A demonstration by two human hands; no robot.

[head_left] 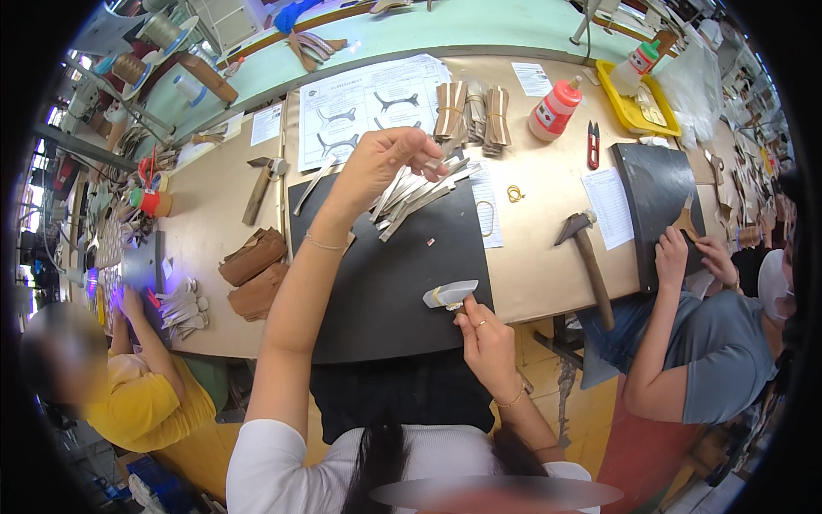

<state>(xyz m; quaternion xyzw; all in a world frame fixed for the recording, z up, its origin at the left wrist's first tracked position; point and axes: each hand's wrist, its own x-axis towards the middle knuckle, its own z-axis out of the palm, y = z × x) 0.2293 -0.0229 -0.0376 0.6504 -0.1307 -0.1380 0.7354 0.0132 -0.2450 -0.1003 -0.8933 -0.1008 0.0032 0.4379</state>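
My left hand is raised over a loose pile of thin white strips on the black work mat. Its fingers are curled together, and a blurred pale bit shows at the tips, too unclear to name. Low on the mat, my right hand grips a flat, pale grey blade-shaped tool with a yellow band round it. The index finger lies along the tool, whose handle end is hidden in the palm. A tiny reddish-white scrap lies between the hands.
Hammers lie left and right of the mat. Brown leather pieces sit at left. Beyond are printed sheets, strip bundles, a red bottle, red snips and a yellow tray. Co-workers sit on both sides.
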